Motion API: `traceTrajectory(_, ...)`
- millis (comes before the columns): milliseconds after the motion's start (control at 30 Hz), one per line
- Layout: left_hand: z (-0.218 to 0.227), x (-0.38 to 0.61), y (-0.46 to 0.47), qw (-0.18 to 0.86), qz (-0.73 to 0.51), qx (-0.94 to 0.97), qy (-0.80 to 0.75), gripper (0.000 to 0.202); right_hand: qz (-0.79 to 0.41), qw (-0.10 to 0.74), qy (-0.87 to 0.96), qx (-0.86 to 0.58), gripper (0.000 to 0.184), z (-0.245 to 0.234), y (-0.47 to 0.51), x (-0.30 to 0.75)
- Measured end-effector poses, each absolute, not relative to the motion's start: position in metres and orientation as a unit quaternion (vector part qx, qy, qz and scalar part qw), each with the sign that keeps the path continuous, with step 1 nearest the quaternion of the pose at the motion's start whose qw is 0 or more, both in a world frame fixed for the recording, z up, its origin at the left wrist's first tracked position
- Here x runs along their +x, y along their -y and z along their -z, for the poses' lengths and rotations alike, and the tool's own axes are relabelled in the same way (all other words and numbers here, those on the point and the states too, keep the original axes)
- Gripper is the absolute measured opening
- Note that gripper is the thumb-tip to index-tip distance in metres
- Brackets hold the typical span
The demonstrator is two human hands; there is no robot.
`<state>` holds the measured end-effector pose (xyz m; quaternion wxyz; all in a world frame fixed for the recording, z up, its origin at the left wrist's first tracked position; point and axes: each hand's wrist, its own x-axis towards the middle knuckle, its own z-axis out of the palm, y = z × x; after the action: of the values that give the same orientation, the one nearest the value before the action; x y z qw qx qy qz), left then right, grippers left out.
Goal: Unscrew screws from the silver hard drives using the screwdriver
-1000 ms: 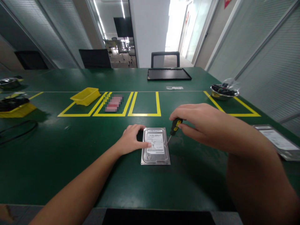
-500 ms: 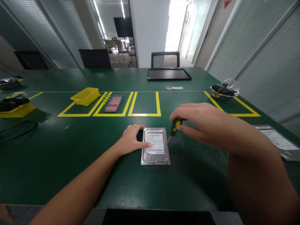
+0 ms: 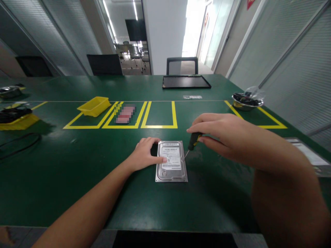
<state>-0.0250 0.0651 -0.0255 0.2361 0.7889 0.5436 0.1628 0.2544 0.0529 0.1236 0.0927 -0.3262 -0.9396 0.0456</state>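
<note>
A silver hard drive point(image 3: 172, 172) with a white label lies flat on the green table point(image 3: 108, 203). My left hand point(image 3: 145, 155) grips its left side, thumb across the label and fingers round the far left edge. In my right hand point(image 3: 218, 132) is a screwdriver point(image 3: 194, 140) with a dark and yellow handle, pinched from above. Its shaft leans down and left, and the tip meets the drive's right edge. Whether it sits in a screw is too small to tell.
Yellow tape marks boxes; a yellow tray point(image 3: 94, 106) and a blurred pink item point(image 3: 126, 114) lie there. A metal bowl point(image 3: 247, 102) of dark parts stands right. Farther back lies a black-framed panel point(image 3: 186, 82). Another labelled drive-like item point(image 3: 310, 151) is partly behind my right arm.
The screwdriver's handle has turned in my right hand, showing less of its yellow part. My left hand and the hard drive have stayed in place.
</note>
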Motion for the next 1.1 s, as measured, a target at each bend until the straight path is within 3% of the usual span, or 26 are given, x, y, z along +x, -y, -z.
traceTrajectory(233, 0.028, -0.027, -0.066, 0.234, -0.163, 0.789, -0.543, 0.081, -0.048, 0.089, 0.941, -0.324, 0.018, -0.125, -0.051, 0.254)
traceTrajectory(733, 0.024, -0.025, -0.065, 0.235, -0.16, 0.787, -0.547, 0.082, -0.059, 0.115, 0.949, -0.287, 0.021, -0.123, -0.05, 0.251)
traceTrajectory(1100, 0.025, -0.024, -0.066, 0.233, -0.159, 0.79, -0.544, 0.083, -0.066, 0.108, 0.932, -0.339, 0.011, -0.119, -0.052, 0.242)
